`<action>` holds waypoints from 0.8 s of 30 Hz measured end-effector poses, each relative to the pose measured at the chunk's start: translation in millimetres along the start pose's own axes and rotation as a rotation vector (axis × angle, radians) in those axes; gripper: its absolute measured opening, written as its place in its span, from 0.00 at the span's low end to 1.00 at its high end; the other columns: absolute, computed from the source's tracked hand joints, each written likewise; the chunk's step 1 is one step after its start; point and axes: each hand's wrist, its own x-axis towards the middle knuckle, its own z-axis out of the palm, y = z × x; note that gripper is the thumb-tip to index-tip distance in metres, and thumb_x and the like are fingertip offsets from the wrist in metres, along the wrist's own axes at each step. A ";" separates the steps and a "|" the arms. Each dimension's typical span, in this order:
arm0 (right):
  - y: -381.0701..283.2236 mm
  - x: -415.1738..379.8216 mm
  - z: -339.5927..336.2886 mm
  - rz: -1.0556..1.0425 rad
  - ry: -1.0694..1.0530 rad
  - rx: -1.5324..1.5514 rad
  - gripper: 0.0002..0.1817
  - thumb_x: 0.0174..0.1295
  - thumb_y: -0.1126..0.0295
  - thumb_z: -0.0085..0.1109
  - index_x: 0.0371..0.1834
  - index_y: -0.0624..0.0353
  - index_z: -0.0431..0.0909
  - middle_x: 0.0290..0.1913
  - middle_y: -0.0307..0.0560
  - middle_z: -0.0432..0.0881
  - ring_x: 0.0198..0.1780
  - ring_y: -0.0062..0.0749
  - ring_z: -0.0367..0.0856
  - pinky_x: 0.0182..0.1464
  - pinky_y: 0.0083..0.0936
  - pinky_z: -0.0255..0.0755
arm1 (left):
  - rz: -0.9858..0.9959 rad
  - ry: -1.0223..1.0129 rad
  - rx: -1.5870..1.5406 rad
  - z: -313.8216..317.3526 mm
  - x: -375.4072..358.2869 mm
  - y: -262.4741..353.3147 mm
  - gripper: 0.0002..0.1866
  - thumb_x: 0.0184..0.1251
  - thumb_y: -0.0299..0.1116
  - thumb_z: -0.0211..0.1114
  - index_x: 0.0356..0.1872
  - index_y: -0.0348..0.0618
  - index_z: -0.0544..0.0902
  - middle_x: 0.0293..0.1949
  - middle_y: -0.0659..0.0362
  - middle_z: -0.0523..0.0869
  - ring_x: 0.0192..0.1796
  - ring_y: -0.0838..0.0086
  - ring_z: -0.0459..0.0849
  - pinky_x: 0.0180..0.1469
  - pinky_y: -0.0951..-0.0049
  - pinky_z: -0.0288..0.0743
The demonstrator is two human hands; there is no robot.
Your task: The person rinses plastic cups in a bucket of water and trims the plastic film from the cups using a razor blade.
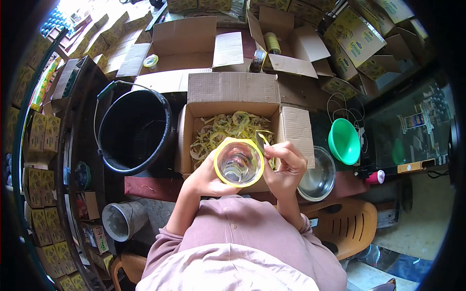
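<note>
My left hand [208, 175] is wrapped round a clear cup-shaped container [233, 167] with a yellow rim, its open mouth towards me. At the right side of that rim, my right hand [285, 167] pinches a small dark flat blade [260, 142]. A thin yellow strip [265, 132] curls beside the blade's top. Below both hands stands an open cardboard box [233, 88] holding a heap of yellow and clear curled trimmings [228, 127]. The container's far side and the lower part of the blade are hidden by my fingers.
Left of the box stands a large black bucket [167, 145] with a wire handle. A glass bowl [326, 186] and a green bowl [343, 141] lie to the right. Two more open cartons [184, 36] are behind. An orange chair [357, 218] stands below the table's right side.
</note>
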 end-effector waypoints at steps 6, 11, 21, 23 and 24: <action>-2.0 -0.8 2.5 -0.001 0.022 -0.057 0.15 0.39 0.87 0.61 0.32 0.62 0.82 0.24 0.43 0.78 0.26 0.22 0.78 0.28 0.15 0.71 | -0.031 0.245 -0.167 12.3 0.5 -3.6 0.39 0.40 0.30 0.74 0.56 0.38 0.61 0.46 0.56 0.70 0.51 0.73 0.73 0.53 0.72 0.69; -1.9 -0.5 2.5 0.000 0.040 -0.075 0.14 0.39 0.87 0.61 0.32 0.62 0.82 0.24 0.43 0.78 0.25 0.22 0.78 0.28 0.16 0.71 | 0.050 0.208 0.014 0.9 2.0 -10.7 0.36 0.41 0.28 0.73 0.54 0.39 0.64 0.48 0.55 0.72 0.52 0.73 0.72 0.54 0.73 0.68; -3.3 -3.7 5.0 -0.018 0.109 -0.138 0.13 0.39 0.85 0.62 0.31 0.63 0.80 0.23 0.43 0.78 0.24 0.23 0.79 0.28 0.17 0.72 | 0.002 0.234 -0.060 5.5 3.5 -9.0 0.36 0.45 0.25 0.68 0.58 0.38 0.61 0.50 0.54 0.71 0.53 0.72 0.72 0.56 0.73 0.66; -3.3 -4.1 4.9 -0.021 0.092 -0.137 0.13 0.40 0.86 0.62 0.31 0.64 0.79 0.24 0.42 0.76 0.25 0.22 0.77 0.29 0.16 0.71 | -0.008 0.228 -0.067 6.1 3.9 -7.4 0.36 0.46 0.25 0.68 0.59 0.38 0.60 0.50 0.54 0.71 0.53 0.72 0.72 0.56 0.73 0.66; -3.0 -5.2 4.3 -0.026 0.077 -0.137 0.13 0.40 0.87 0.62 0.32 0.65 0.78 0.25 0.42 0.75 0.26 0.21 0.75 0.31 0.15 0.69 | -0.013 0.224 -0.067 6.1 4.0 -6.7 0.36 0.46 0.25 0.68 0.59 0.38 0.60 0.50 0.54 0.71 0.53 0.72 0.72 0.56 0.73 0.66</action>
